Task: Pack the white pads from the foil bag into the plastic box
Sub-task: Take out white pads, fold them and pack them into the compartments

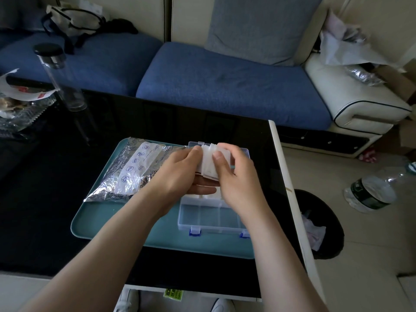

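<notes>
Sofa (225, 86): blue cushions, behind the worktop.
Worktop (45, 199): glossy black, white edge on the right.
Tray (126, 230): teal, flat on the worktop, carrying bag and box.
Foil bag (126, 172): crinkled silver with a white printed label, lay on the tray's left half.
Plastic box (202, 215): clear, divided into compartments, lid open, blue latches on the near edge; sat just right of the bag.
Left hand (180, 174) and right hand (236, 176): fingers curled round one stack, the right thumb pressed on its face.
White pads (208, 161): thin, square, fanned slightly, held above the box.
</notes>
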Available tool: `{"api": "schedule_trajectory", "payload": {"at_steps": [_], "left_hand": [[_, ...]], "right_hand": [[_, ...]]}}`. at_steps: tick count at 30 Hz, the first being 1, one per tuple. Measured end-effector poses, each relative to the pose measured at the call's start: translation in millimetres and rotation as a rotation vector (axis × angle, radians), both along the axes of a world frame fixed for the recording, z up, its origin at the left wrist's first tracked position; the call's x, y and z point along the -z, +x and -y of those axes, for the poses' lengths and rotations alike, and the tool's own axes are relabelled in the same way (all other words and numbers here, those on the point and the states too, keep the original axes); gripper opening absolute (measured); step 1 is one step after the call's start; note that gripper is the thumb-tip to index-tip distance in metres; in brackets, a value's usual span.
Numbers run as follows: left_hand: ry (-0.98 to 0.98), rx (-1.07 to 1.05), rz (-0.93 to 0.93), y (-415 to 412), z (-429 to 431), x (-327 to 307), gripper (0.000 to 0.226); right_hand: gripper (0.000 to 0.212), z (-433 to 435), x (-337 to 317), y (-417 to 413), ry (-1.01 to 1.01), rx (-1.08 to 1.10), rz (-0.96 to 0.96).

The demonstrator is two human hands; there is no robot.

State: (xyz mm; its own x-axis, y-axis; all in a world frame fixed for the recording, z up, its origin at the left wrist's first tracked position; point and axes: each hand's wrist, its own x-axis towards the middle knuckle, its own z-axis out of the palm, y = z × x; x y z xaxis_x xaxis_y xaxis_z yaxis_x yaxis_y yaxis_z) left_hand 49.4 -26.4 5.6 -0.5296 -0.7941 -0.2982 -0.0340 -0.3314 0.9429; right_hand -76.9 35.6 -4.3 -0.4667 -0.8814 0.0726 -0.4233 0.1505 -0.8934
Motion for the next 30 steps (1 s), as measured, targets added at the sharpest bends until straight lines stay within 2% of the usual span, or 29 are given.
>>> {"api": "schedule_trajectory", "payload": {"at_steps": [6,11,13,16,18,21,25,28,30], "left_hand": [[0.145,-0.061,-0.102,-3,-2,-3,0.035],[0.241,0.034,-0.154,-9,-8,-5,0.051],[0.240,0.072,-0.153,-10,-7,-4,0.056],[0.181,0.075,-0.096,-11,-6,-1,0.048],[0.152,0.051,-0.048,-11,-5,2,0.042],[0.156,0.021,-0.040,-13,-2,6,0.036],[0.133,-0.038,-0.021,-15,-4,6,0.028],[0.103,-0.074,0.011,-18,-7,8,0.028],[0.069,-0.098,0.038,-20,-7,10,0.030]], "right_hand": [[0.052,4,0,11,0.100,-0.011,0.003],[0.058,9,5,20,0.155,0.047,-0.048],[0.058,9,2,20,0.266,0.047,-0.139],[0.056,7,-1,17,0.320,0.021,-0.262],[0.057,4,0,15,0.269,-0.007,-0.206],[0.057,0,0,10,0.182,-0.020,-0.020],[0.051,1,1,12,0.261,-0.018,0.117],[0.040,5,6,13,0.281,0.004,0.103],[0.036,6,8,11,0.281,0.023,0.020]]}}
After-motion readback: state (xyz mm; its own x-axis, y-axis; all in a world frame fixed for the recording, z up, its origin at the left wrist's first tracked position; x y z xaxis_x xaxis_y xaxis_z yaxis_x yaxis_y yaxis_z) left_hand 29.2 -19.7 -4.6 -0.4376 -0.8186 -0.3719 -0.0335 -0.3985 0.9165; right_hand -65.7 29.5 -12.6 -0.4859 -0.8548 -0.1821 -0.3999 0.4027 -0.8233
